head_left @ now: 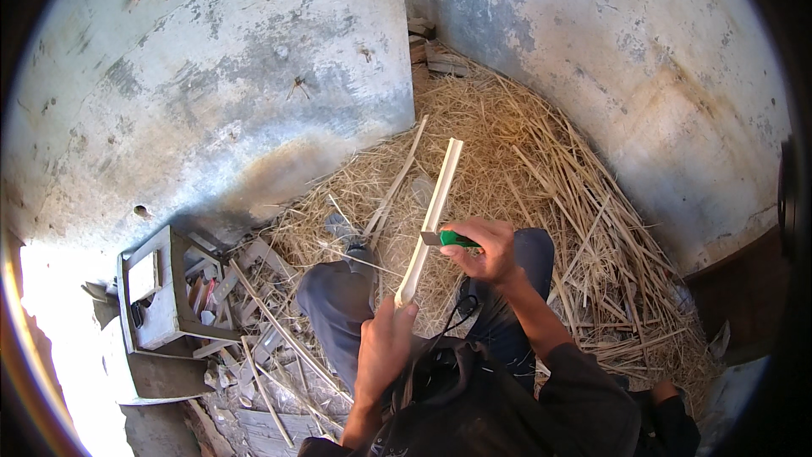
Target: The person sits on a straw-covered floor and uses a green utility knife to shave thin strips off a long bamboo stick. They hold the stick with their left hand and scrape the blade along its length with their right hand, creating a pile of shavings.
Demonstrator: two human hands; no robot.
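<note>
A pale split bamboo strip [440, 195], hollowed along its length, points up and away from me over the straw. Its near end sits in the closed fingers of my left hand [385, 351]. My right hand [486, 250] is wrapped round the green handle of a knife [457, 239]. The short, wide, dark blade lies across the strip about midway along, touching it or just above it; which one I cannot tell. My bent knees show on either side of the strip.
Shavings and straw [491, 118] cover the floor, with long thin strips [584, 245] heaped at the right. At the left stands a battered grey wooden box [165, 322] among scraps. Stained walls [254, 59] meet in the far corner. Part of another person's arm [666, 398] shows at lower right.
</note>
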